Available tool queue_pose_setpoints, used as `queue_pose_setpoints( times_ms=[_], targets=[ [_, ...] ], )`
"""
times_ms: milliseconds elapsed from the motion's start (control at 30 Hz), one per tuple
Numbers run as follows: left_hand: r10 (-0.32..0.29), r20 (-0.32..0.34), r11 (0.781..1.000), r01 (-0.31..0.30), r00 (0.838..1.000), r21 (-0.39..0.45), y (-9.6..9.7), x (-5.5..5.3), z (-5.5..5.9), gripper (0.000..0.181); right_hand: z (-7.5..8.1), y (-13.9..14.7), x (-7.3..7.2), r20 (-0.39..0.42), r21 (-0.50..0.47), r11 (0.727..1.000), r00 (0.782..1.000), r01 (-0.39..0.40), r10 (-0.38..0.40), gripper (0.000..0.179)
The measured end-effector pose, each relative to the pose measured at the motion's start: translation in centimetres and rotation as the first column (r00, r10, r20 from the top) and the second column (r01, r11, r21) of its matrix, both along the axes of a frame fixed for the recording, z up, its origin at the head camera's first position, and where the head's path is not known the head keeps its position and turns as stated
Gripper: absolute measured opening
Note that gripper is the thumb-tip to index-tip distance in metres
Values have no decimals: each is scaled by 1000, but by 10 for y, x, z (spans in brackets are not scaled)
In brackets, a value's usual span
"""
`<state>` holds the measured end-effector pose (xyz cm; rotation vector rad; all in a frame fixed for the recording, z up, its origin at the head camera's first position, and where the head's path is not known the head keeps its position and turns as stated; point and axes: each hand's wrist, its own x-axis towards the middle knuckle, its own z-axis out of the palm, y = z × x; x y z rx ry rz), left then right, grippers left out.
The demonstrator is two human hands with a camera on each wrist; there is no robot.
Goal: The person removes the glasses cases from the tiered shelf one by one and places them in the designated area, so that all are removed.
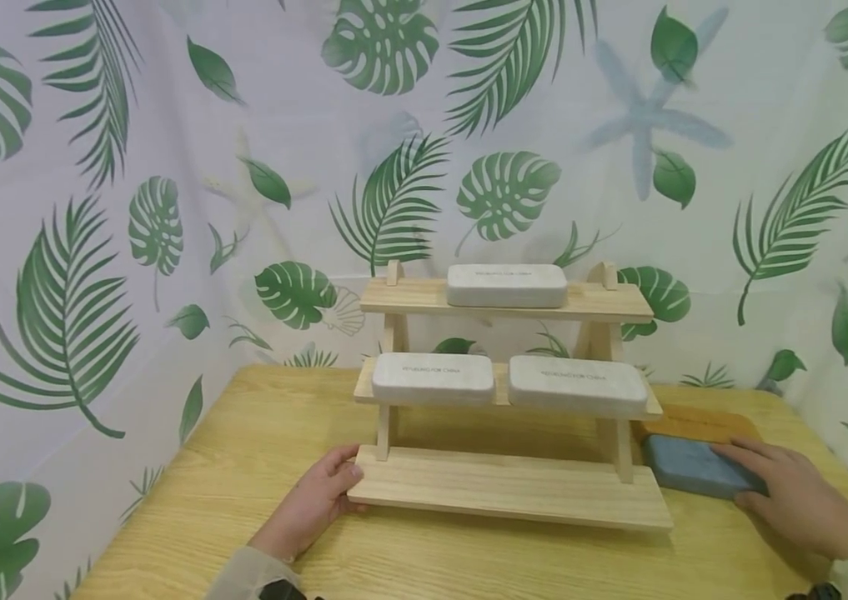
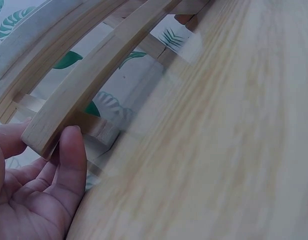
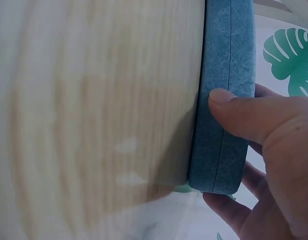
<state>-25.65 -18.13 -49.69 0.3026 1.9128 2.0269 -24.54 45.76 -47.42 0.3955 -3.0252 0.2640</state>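
A three-tier wooden display stand (image 1: pixel 514 487) stands on the table. My left hand (image 1: pixel 318 500) grips the left end of its lowest board, with that board's end (image 2: pixel 44 135) between thumb and fingers in the left wrist view. At the stand's right, my right hand (image 1: pixel 795 492) holds a blue glasses case (image 1: pixel 697 467) lying on the table. In the right wrist view the thumb presses the case's seamed side (image 3: pixel 221 125), and the fingers reach round its end and far side. An orange case (image 1: pixel 701 422) lies just behind the blue one.
One white case (image 1: pixel 506 286) sits on the top tier. On the middle tier are a left white case (image 1: pixel 433 379) and a right white case (image 1: pixel 577 385), both with small print. A leaf-patterned cloth (image 1: pixel 281 208) hangs behind the wooden table (image 1: pixel 243 433).
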Motion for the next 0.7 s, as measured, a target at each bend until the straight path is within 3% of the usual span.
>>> queue_pose_setpoints(
  times_ms=[100,300,700],
  targets=[
    [3,-2,1000,-3,1000,4,0,-1,0,62,0,0,-3,-4,-5,1000,1000,6,-6,68],
    [-4,-8,1000,4,1000,3,0,0,1,64,-1,-6,-2,-14,-116,993,999,26,-28,64],
    [9,3,1000,-9,1000,-1,1,0,-1,62,10,-32,0,-163,-193,980,986,-54,22,46]
  ],
)
